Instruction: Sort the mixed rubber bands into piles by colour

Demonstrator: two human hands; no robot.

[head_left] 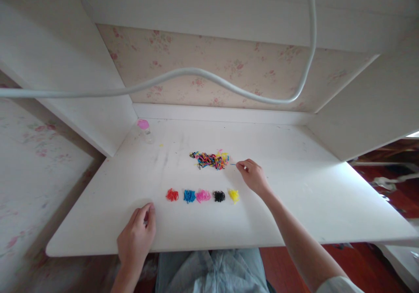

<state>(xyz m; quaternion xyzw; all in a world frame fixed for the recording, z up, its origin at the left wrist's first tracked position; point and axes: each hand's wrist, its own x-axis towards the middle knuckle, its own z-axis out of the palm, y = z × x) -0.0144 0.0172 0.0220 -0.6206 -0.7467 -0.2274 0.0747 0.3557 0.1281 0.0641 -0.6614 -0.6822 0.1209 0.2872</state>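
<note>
My right hand (252, 173) is closed in a pinch at the right end of a mixed pile of small rubber bands (211, 160). From its fingertips a thin blue rubber band (232, 164) sticks out toward the pile. Nearer to me lies a row of sorted rubber bands: a red heap (172, 195), a blue heap (189, 195), a pink heap (203, 195), a black heap (219, 195) and a yellow heap (234, 195). Left of the red heap, my left hand (137, 227) rests on the table with fingers curled and thumb against the index finger; nothing shows in it.
A clear bottle with a pink lid (143, 124) stands at the back left of the white table (294, 197). One stray yellow band (161, 145) lies near it. A white cable (196, 71) hangs across the upper view. White panels enclose the left, right and back.
</note>
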